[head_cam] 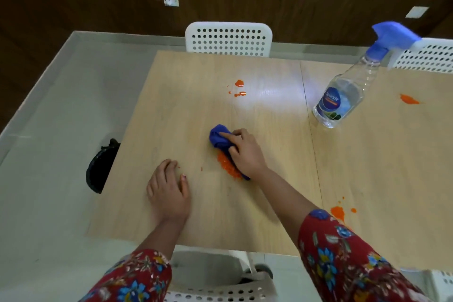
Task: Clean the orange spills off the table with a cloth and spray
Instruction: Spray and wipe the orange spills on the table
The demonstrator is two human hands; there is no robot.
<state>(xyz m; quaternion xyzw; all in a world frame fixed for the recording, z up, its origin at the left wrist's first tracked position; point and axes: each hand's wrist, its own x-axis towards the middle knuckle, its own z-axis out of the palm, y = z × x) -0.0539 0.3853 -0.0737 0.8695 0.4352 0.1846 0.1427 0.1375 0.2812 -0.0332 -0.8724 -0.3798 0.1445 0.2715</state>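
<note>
My right hand point(246, 152) grips a bunched blue cloth point(219, 138) and presses it on the light wooden table point(186, 110), right over an orange spill point(226, 165) that shows at the cloth's near side. My left hand point(168, 189) rests on the table to the left, fingers loosely curled, holding nothing. A second orange spill point(239, 87) lies farther back in the middle, a third point(408, 99) at the far right, and another point(339, 212) beside my right sleeve. A clear spray bottle point(343, 95) with a blue trigger head stands at the back right.
A white perforated chair point(229, 39) stands at the table's far edge, another point(426, 59) at the back right. A chair back point(220, 294) sits below the near edge. A black object point(101, 167) lies on the floor by the table's left edge.
</note>
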